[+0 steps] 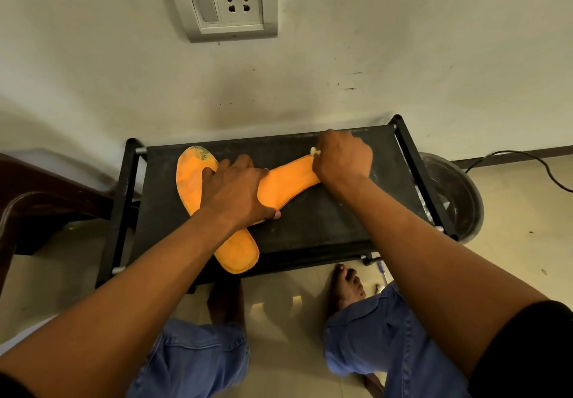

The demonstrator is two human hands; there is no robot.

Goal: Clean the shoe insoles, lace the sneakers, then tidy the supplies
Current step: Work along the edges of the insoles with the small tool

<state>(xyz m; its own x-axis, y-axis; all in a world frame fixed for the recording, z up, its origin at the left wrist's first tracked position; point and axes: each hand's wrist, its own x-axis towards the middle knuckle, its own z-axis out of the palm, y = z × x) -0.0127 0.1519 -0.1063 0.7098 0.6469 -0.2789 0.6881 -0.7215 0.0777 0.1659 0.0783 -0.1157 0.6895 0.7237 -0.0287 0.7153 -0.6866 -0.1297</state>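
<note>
Flat and relaxed, the left hand [235, 190] pins two crossed orange insoles [288, 180] mid-frame on the black surface [325, 224]; the right hand [342, 157] has its grip clenched on a pale scrubber [313, 151]. Best to rub toward the tip with short strokes, pressing firmly.

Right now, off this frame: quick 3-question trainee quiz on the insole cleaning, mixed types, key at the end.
1. True or false: the two orange insoles lie apart, not touching.
2. What does the left hand do? A) lifts an insole B) presses down where the insoles cross C) hangs idle
3. Fill in: the right hand grips something small and ____ at the end of the right insole.

Key
1. False: they cross on the black rack, the left insole partly under the other.
2. B
3. White; what it is cannot be told.
</note>
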